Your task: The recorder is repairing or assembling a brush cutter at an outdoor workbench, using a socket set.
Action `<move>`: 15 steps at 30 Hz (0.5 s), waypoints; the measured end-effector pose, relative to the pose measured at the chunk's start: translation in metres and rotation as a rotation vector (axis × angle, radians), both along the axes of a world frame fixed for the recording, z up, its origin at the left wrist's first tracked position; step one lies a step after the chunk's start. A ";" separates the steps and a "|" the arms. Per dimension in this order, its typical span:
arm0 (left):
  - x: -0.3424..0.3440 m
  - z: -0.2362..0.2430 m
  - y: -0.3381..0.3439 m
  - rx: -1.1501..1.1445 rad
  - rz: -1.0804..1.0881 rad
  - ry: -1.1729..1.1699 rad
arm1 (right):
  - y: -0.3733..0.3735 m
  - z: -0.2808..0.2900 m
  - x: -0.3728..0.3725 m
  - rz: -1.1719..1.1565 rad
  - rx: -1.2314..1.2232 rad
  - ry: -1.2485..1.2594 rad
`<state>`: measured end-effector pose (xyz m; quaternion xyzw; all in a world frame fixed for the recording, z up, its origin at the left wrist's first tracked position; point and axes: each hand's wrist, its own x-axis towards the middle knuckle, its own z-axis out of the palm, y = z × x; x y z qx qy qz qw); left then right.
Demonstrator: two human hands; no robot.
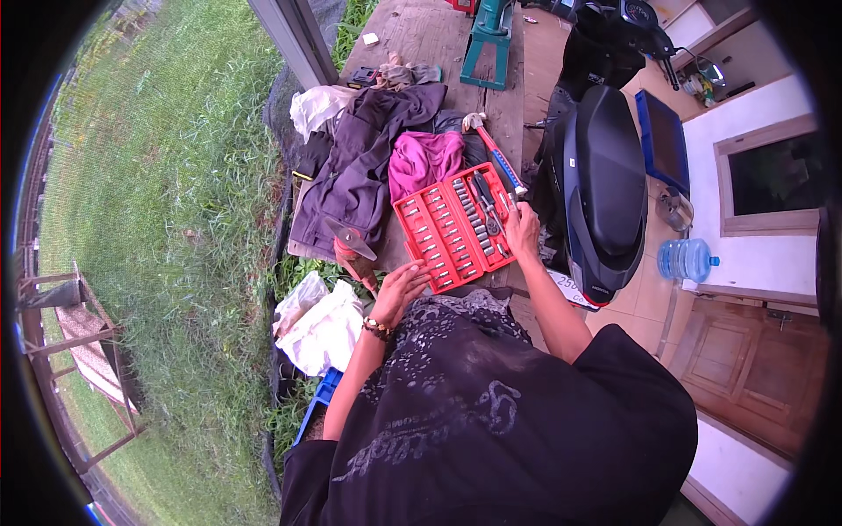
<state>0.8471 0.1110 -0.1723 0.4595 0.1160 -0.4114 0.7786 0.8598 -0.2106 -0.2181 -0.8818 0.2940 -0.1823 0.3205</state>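
An open red socket set case [445, 279] lies in front of me, close to my lap. Rows of small bits and silver sockets [474, 219] fill it, with a black-handled ratchet [485, 195] among them. My left hand [401, 294] rests at the lower left corner of the case, fingers stretched out against its edge. At the right edge, my right hand [524, 230] has its fingers closed around the rim. Part of its grip is hidden. Just beyond that hand lies a hammer [502, 159] with a red and blue handle.
Dark cloth [355, 180] and a pink cloth [425, 162] lie on the wooden bench [395, 31]. An orange angle grinder [353, 256] is at left, near white plastic bags [324, 320]. A green metal stand [488, 48] stands farther back. A motorcycle [605, 175] is close at right.
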 end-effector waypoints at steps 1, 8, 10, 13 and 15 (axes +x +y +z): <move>0.000 -0.001 0.000 0.005 0.002 0.007 | -0.001 -0.003 0.000 0.048 -0.066 -0.031; 0.000 -0.004 -0.003 0.045 -0.008 -0.008 | 0.011 0.001 0.001 0.075 -0.132 -0.053; -0.001 -0.006 -0.002 0.056 -0.018 -0.004 | 0.012 0.002 0.000 0.097 -0.145 -0.039; -0.003 -0.010 -0.001 0.086 0.000 0.007 | 0.011 0.006 -0.002 0.131 -0.182 -0.043; -0.003 -0.012 0.001 0.105 -0.001 0.006 | 0.007 0.008 -0.005 0.145 -0.204 -0.059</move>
